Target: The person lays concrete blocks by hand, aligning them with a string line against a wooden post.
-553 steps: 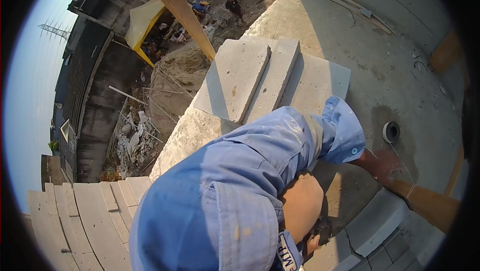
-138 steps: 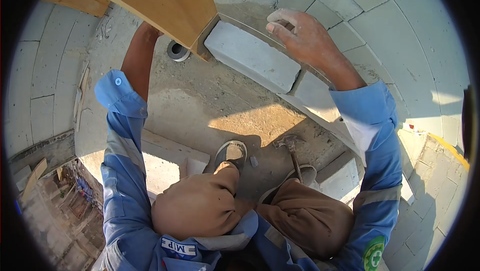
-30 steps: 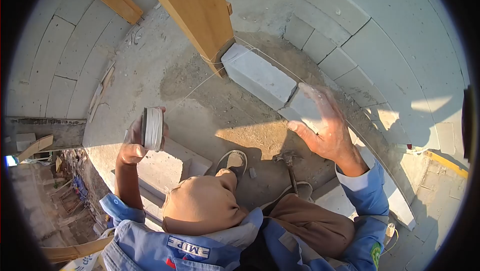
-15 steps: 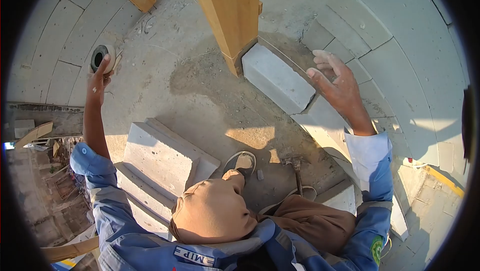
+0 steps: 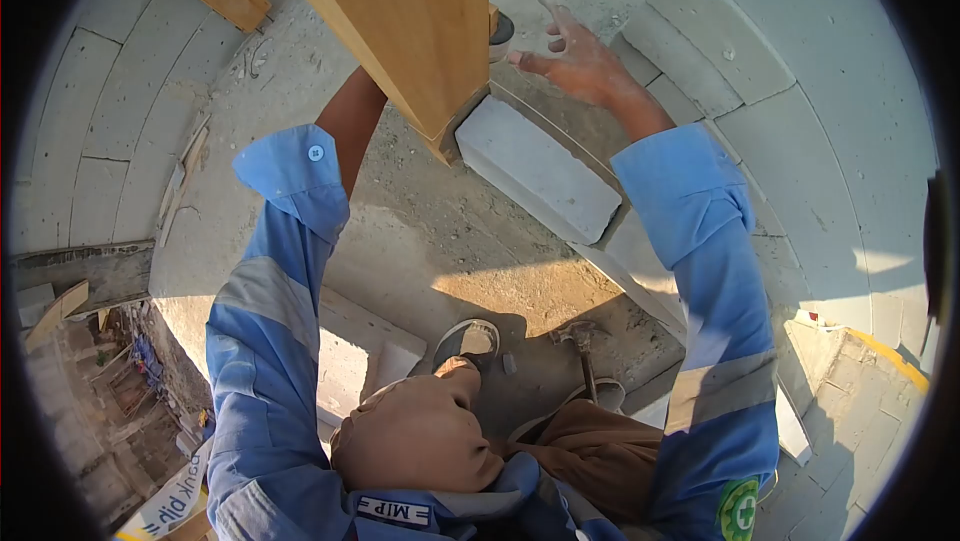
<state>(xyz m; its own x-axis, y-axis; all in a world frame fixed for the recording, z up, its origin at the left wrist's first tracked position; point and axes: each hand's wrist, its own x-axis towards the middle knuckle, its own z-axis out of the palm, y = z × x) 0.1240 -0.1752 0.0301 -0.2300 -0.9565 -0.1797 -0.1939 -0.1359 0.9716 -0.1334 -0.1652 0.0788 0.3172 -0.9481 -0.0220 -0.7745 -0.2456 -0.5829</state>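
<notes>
One spool, partly hidden behind wooden post.
Left hand out of sight behind post; grip can't be told. Right hand wide open near spool, nothing seen in it. Block already at post foot, string alongside; its far-side fixing hidden.

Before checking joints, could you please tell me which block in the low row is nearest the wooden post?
The end block beside the wooden post; the next block starts at its far end.
</notes>
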